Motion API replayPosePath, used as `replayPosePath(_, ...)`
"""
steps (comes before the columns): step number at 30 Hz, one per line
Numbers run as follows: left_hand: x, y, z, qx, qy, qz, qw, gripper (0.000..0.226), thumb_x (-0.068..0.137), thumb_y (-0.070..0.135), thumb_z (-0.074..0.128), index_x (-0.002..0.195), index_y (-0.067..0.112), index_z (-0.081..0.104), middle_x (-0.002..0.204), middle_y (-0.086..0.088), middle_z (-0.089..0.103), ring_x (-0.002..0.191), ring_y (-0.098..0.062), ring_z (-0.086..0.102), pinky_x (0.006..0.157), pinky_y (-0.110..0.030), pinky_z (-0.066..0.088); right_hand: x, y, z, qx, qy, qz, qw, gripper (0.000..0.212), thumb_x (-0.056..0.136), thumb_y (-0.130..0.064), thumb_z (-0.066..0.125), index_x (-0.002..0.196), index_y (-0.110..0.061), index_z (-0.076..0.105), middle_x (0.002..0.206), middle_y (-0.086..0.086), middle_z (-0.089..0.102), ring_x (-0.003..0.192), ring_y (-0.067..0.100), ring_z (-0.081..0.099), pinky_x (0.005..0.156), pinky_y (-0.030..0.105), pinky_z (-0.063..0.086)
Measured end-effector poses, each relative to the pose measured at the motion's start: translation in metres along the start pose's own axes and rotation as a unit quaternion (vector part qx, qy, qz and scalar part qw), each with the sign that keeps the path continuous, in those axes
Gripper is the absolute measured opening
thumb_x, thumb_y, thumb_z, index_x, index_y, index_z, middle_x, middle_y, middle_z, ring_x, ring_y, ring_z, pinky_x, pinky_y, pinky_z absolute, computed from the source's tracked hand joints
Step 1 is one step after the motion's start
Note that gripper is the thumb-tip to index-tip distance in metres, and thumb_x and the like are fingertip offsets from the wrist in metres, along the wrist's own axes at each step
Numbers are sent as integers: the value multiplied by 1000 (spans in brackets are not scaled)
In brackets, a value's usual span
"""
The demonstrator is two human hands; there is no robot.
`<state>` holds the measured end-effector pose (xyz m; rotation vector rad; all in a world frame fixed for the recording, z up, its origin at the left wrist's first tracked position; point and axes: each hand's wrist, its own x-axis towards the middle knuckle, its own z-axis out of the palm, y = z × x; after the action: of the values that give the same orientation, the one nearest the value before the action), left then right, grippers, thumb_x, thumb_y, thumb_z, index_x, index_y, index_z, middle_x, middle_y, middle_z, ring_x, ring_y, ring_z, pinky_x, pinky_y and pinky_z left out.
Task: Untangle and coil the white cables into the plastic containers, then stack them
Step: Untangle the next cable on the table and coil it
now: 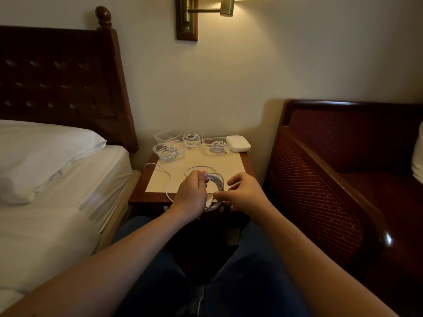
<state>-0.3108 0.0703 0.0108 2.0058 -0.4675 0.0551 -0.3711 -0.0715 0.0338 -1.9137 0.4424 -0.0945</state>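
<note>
Coiling a white cable over the nightstand

Holding the coiled white cable [216, 179] at its top, the left hand [191, 191] pinches the loops above the nightstand [248, 165]. The right hand [243, 193] pinches the cable's lower part. Four plastic containers [168, 135] stand at the back edge.

Your small wooden nightstand [248, 167] stands between the bed [57, 202] on your left and the upholstered wooden armchair [332, 179] on your right. Four clear plastic containers [169, 150] sit along its back edge, with a stack of white plastic lids [238, 143] to their right. Both your hands meet over its front edge, the left hand [191, 194] and right hand [243, 194] holding the coiled white cable [216, 179] between them.
</note>
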Motion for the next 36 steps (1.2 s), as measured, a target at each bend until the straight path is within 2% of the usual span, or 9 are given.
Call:
replayPosePath(5,-7,5,2,50,-43,79,995,30,109,31,35,101,13,58,84,-1,60,80,-19,56,72,-35,42,0,10,4,-103,29,-104,989,8,77,-9,72,83,-10,68,81,10,70,74,21,67,65,31,57)
replayPosePath(10,3,14,-3,127,-30,158,979,26,108,24,39,112,8,59,99,-4,64,91,-21,59,74,-32,42,5,6,1,-253,91,-171,948,8,81,-17,62,75,-15,57,73,2,59,69,23,55,61,39,46)
replayPosePath(13,6,14,-6,119,-30,163,979,28,109,26,38,111,8,58,97,-6,64,91,-26,59,75,-38,45,2,4,-2,-133,-3,-186,973,8,88,-9,58,82,-14,61,76,7,64,70,26,61,67,46,52)
replayPosePath(16,10,13,-11,110,-12,131,985,31,109,31,35,112,9,58,97,-5,65,89,-22,59,74,-37,47,-3,7,1,27,-64,-187,980,7,100,-12,58,100,-7,63,77,7,64,61,14,61,56,28,49)
replayPosePath(19,12,5,-18,106,-11,117,987,32,109,34,34,110,12,58,91,-3,64,83,-20,59,69,-35,45,-1,10,-1,24,-66,-169,983,29,106,-26,50,106,-5,70,69,-9,61,55,-3,49,58,16,39)
replayPosePath(22,11,-1,-22,115,-13,128,985,31,108,34,36,109,12,58,94,-4,65,88,-22,61,76,-43,51,0,8,-6,-11,-99,-164,981,27,106,-22,50,110,-7,72,71,-10,65,55,-5,54,57,12,40)
replayPosePath(28,11,-3,-17,139,14,146,979,28,108,31,37,108,13,59,97,-2,67,88,-19,62,77,-44,53,3,1,-17,-74,-156,-170,970,24,104,-24,54,115,-8,70,74,3,58,66,14,50,62,31,45)
replayPosePath(33,19,4,-21,96,23,88,991,35,109,34,34,113,12,61,102,-3,69,91,-19,63,81,-43,53,-1,8,-6,48,-129,-165,977,29,109,-20,42,118,-9,67,65,0,38,55,11,31,51,27,30)
replayPosePath(36,19,-1,-21,95,22,71,993,34,109,35,34,112,13,60,100,-3,68,91,-20,63,82,-45,53,0,9,-4,27,-158,-153,975,26,108,-16,43,118,-14,68,67,1,51,59,13,46,57,27,43)
